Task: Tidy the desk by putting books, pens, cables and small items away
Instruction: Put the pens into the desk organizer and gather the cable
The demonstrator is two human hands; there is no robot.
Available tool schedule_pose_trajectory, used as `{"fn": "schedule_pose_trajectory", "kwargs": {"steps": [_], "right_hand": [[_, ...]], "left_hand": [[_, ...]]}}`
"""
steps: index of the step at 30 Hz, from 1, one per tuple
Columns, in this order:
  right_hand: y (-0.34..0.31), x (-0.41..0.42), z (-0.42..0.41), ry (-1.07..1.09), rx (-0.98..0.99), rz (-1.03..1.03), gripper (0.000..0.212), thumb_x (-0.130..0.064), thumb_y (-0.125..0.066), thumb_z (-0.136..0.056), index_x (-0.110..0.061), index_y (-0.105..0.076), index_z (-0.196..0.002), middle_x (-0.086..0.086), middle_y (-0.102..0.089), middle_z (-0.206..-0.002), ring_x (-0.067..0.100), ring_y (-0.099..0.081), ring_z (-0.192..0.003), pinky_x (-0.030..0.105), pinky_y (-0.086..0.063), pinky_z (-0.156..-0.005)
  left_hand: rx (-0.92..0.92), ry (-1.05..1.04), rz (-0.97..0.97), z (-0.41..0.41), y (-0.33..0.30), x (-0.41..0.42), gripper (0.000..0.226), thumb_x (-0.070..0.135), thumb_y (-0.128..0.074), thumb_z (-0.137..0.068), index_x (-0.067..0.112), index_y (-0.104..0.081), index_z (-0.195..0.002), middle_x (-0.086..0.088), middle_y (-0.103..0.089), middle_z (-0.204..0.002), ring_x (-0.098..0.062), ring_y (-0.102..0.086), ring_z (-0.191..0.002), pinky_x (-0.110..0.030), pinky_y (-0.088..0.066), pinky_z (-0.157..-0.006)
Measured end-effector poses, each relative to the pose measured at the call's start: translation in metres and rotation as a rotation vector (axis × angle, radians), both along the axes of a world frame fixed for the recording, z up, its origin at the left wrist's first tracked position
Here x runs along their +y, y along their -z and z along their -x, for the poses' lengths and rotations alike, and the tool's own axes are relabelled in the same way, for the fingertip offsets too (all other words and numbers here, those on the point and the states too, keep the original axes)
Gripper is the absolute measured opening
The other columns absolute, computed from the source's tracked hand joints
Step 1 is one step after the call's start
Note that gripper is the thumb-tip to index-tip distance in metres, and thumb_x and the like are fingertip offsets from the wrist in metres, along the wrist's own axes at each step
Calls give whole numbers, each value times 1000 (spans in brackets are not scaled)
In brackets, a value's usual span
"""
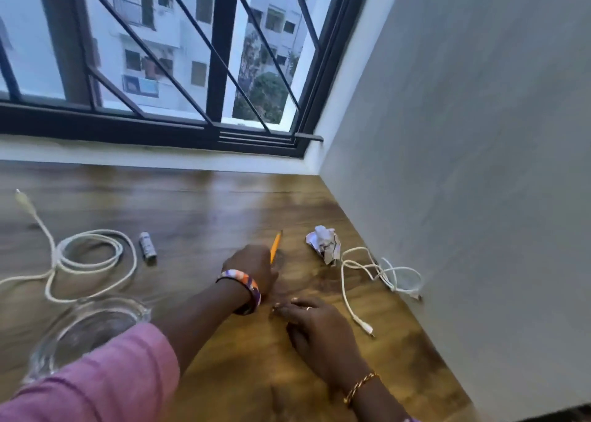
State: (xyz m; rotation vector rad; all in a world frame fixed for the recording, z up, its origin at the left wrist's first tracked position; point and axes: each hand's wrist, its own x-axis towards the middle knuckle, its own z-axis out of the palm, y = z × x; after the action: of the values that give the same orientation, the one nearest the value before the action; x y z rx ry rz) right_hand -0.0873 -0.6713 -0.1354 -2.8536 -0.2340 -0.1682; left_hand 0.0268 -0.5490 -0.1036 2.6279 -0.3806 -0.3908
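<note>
My left hand (252, 264) reaches across the wooden desk (204, 210) and closes on the near end of a yellow pencil (275, 245), whose tip points away from me. My right hand (315, 322) lies flat on the desk just right of the left wrist, fingers together, holding nothing. A coiled white cable (86, 255) lies at the left. Beside it sits a small grey tube-shaped item (147, 248). A crumpled paper ball (325, 244) rests to the right of the pencil. A thinner white cable (374, 272) is tangled against the wall.
A clear glass bowl (86, 329) stands at the near left, partly behind my pink sleeve. A grey wall (463, 165) bounds the desk on the right. A barred window (160, 53) runs along the back edge.
</note>
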Motion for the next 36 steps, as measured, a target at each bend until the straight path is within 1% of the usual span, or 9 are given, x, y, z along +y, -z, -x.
{"fn": "schedule_pose_trajectory", "kwargs": {"steps": [2, 5, 7, 11, 14, 18, 21, 29, 36], "right_hand": [[-8, 0, -11, 83, 35, -127, 36, -29, -44, -79, -32, -62, -110, -4, -68, -106, 15, -63, -97, 28, -51, -79], [-31, 8, -25, 133, 7, -325, 33, -31, -48, -87, -25, -59, -118, -2, -68, -105, 10, -63, -91, 23, -47, -79], [-48, 22, -30, 90, 12, -371, 30, -28, -49, -94, -24, -54, -123, -5, -67, -103, 6, -62, -86, 23, -47, -76], [-70, 70, -35, -68, 53, -510, 42, -19, -50, -95, -19, -38, -135, -3, -68, -89, 7, -65, -73, 19, -47, -61], [-81, 118, -21, -232, 37, -510, 59, -12, -53, -93, -28, -22, -141, -2, -66, -87, 14, -67, -74, 22, -51, -67], [-77, 183, 22, -478, 28, -317, 41, -20, -39, -86, -39, -52, -120, 0, -65, -85, 24, -64, -77, 44, -54, -72], [-65, 227, 62, -628, 53, -111, 25, -35, -44, -85, -30, -58, -105, 4, -68, -85, 26, -64, -82, 40, -52, -70], [-75, 330, 141, -850, 97, -25, 21, -32, -53, -85, -28, -62, -104, -3, -69, -90, 20, -64, -85, 33, -53, -67], [-104, 422, 173, -1047, 166, -250, 30, -36, -63, -83, -34, -59, -114, -14, -63, -74, 5, -58, -67, 22, -43, -58]], "left_hand": [[97, 61, 49, 3, -11, 10, 28, 28, -53, -88, 8, -55, -68, -10, -60, -75, -27, -60, -79, -28, -43, -64], [313, 122, 308, 19, -27, 37, 30, 19, -52, -90, 6, -59, -63, -2, -61, -49, -14, -60, -44, -23, -52, -48], [351, 139, 414, 38, -41, 61, 25, 14, -49, -91, 4, -57, -69, -3, -60, -47, -10, -58, -39, -22, -53, -46], [158, 86, 287, 76, -69, 115, 22, 15, -47, -89, 0, -62, -81, -4, -59, -55, -9, -54, -41, -19, -50, -49], [-32, -62, 194, 117, -83, 166, 29, 18, -47, -89, -1, -68, -82, -1, -56, -55, -4, -48, -42, -14, -39, -48], [-358, -326, 86, 187, -94, 235, 30, 30, -53, -86, 10, -66, -67, -3, -57, -60, -14, -49, -56, -28, -32, -54], [-542, -484, 108, 242, -97, 268, 21, 38, -64, -80, 18, -71, -76, 1, -62, -69, -15, -58, -68, -27, -41, -59], [-527, -606, 240, 355, -102, 347, 11, 23, -74, -75, 17, -70, -83, 10, -63, -71, -3, -55, -63, -11, -39, -58], [-521, -683, 162, 404, -107, 432, 15, 18, -67, -82, 20, -68, -96, 9, -65, -87, -8, -61, -82, -23, -48, -74]]}}
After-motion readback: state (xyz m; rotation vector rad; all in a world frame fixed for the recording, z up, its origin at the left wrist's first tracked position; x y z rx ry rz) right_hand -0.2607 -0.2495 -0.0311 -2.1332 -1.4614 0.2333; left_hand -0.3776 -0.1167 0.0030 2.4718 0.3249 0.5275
